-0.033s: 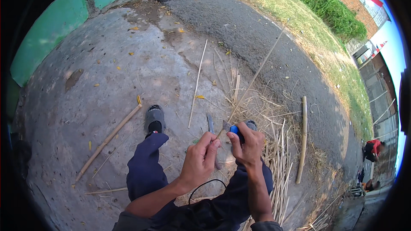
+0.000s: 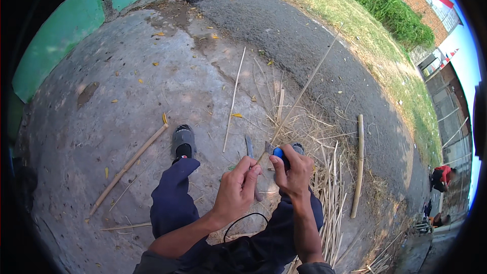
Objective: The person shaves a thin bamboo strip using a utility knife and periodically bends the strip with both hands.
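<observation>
My left hand is closed, its thumb and fingers pinching the near end of a long, thin bamboo strip. From there the strip slants away to the far right, over the pavement. My right hand wraps round the blue handle of a small knife. Its short dark blade sits against the strip, just beyond my left fingertips. Below, a second knife with a grey blade lies on the ground between my feet, partly hidden by my left hand.
Split bamboo strips and shavings are heaped by my right leg. A thick bamboo stick lies right of them, another stick left of my left shoe. A thin strip lies ahead. Two people crouch far right.
</observation>
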Motion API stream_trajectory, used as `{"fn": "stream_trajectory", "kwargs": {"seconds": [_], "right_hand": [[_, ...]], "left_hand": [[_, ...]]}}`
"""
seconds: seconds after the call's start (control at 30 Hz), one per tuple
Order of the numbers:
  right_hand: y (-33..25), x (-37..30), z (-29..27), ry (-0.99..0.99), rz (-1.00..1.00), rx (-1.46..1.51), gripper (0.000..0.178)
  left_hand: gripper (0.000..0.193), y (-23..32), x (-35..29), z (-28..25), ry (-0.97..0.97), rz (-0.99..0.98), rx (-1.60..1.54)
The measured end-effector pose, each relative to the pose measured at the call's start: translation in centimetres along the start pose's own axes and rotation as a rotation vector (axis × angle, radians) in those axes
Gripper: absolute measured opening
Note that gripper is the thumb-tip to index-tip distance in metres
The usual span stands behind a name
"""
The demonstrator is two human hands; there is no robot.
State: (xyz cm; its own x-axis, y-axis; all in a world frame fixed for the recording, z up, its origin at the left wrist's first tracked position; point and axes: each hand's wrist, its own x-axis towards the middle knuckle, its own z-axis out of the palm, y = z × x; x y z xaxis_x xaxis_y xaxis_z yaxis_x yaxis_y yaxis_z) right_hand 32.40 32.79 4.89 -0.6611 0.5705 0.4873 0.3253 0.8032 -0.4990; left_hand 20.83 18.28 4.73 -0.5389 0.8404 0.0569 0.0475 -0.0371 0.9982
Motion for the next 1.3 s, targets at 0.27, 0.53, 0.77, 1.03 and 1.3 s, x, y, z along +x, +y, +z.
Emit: {"fn": "stream_trajectory", "kwargs": {"seconds": [0.27,0.53,0.77,1.03,1.3], "right_hand": [[4.7,0.3,-1.6,0.354,0.179,0.334,0.035],[1.7,0.2,-0.9,0.02,0.433,0.783,0.031],[1.0,-0.3,-0.3,-0.025,0.608,0.944,0.02],[1.3,-0.7,0.7,0.078,0.548,0.949,0.014],[2.9,-0.4,0.2,0.244,0.68,1.117,0.012]], "left_hand": [[0.016,-1.5,-0.9,1.0,-0.017,0.012,-0.016],[0.013,-1.1,-0.1,0.8,0.049,0.073,0.047],[0.012,-1.6,-0.2,1.4,0.047,0.143,0.136],[0.011,-1.8,-0.2,1.9,0.014,0.148,0.146],[0.011,-1.3,0.1,1.5,-0.007,0.133,0.152]]}}
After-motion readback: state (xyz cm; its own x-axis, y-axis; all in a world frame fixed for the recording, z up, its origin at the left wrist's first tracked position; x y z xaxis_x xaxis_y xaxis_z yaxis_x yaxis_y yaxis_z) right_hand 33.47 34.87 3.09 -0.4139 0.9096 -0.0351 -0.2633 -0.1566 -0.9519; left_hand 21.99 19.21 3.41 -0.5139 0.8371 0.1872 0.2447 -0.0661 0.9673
